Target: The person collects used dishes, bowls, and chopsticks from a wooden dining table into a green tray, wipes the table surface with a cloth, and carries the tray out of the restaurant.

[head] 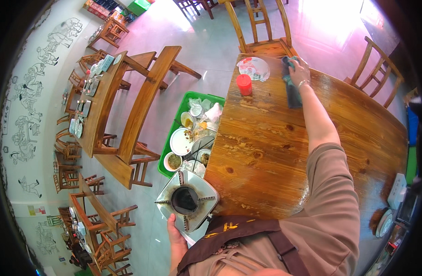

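Note:
At the near left corner of the wooden table (pixel 259 148), my left hand (pixel 176 232) grips a portable gas stove (pixel 201 184) by its edge, thumb on top. The stove has a square metal top with soot marks around its burner. My right hand (pixel 299 71) reaches across to the table's far side and presses on a dark green-grey cloth (pixel 293 95), fingers bunched over its far end. Left of the cloth stand a red lidded container (pixel 244 85) and, behind it, a round white plate-like item (pixel 258 69) with red print. Some of the tabletop's varnish looks worn.
A green bin (pixel 178 114) full of used bowls, plates, chopsticks and plastic waste stands against the table's left side. Wooden chairs (pixel 269 45) border the far side. Benches (pixel 150 100) and another set table (pixel 109 107) are to the left. A tissue box (pixel 397 189) and stacked plates (pixel 384 223) sit at right.

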`<state>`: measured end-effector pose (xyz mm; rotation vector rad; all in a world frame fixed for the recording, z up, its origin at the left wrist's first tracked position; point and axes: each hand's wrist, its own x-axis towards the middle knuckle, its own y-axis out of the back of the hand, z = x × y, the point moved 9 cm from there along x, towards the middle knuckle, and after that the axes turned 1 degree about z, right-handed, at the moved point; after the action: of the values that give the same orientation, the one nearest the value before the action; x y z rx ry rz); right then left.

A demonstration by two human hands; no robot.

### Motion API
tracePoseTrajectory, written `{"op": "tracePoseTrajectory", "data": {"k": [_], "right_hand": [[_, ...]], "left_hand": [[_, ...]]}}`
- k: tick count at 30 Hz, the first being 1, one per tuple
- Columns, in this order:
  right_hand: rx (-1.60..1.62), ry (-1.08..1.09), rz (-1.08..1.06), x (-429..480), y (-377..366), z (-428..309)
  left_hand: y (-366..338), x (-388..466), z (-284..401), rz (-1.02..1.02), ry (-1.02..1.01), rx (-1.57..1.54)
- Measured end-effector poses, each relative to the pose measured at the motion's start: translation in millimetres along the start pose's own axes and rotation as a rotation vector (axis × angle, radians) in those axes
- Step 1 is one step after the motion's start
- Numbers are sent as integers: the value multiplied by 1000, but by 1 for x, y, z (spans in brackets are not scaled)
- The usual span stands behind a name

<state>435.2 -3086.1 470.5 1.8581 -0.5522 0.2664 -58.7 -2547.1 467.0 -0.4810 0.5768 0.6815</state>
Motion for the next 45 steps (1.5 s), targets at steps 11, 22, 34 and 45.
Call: {"op": "tracePoseTrajectory", "data": {"k": [11,22,34,45], "right_hand": [[145,93,-206,-125,23,-106],[416,385,-240,-335,91,-260],[707,-774,288,-412,319,160],[-505,-629,225,-424,335,272]], "left_hand": [[7,11,4,-57,16,-59],[-41,47,53,-400,-13,142],[-256,11,-18,-783,53,387],[-453,-49,-192,-1194,228,460]]}}
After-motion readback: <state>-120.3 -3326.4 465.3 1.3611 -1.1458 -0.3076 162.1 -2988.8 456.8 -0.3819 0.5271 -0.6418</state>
